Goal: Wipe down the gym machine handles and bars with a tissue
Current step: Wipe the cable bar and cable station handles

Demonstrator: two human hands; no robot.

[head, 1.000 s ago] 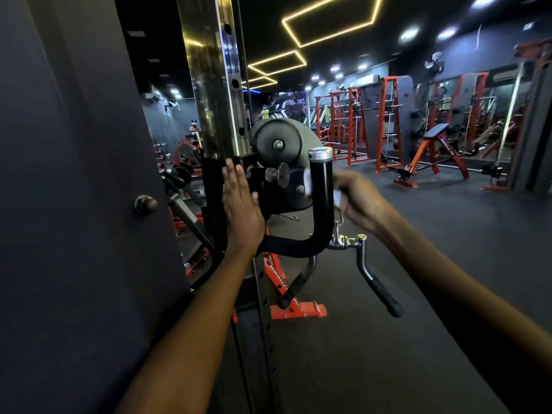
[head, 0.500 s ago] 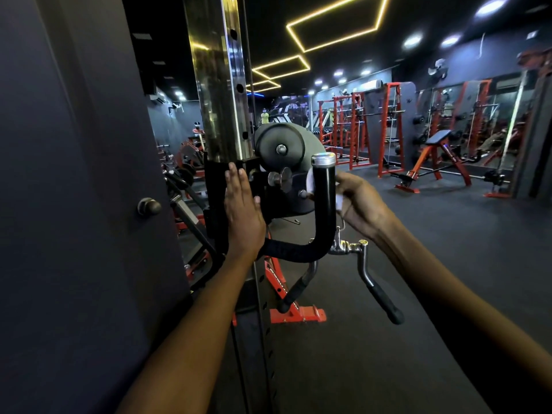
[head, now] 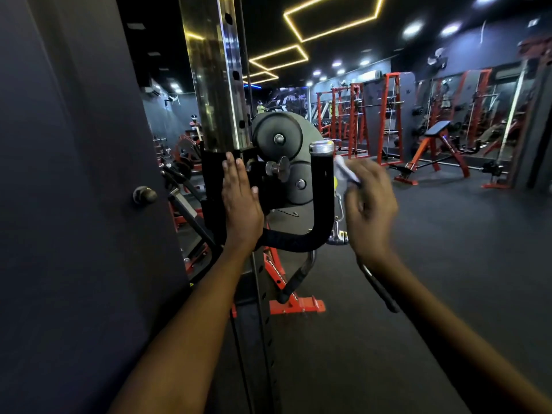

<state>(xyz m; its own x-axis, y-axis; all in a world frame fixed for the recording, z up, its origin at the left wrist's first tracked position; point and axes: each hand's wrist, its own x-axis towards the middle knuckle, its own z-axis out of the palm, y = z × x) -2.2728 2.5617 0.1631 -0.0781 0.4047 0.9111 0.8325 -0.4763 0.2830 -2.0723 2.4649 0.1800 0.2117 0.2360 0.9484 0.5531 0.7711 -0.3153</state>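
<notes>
The tissue (head: 345,172) sits bunched in the right hand (head: 369,209), pinched just beside the upright black handle (head: 324,198) under its chrome cap. The left hand (head: 240,201) lies flat, fingers straight, bracing the carriage (head: 213,186). Better to wrap the tissue around the grip and stroke its full length.

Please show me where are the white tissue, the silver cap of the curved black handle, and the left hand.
tissue (head: 343,171), head view, on the crumpled white part above the fingers.
silver cap (head: 321,147), head view, on its side.
left hand (head: 241,204), head view, on its back.
</notes>
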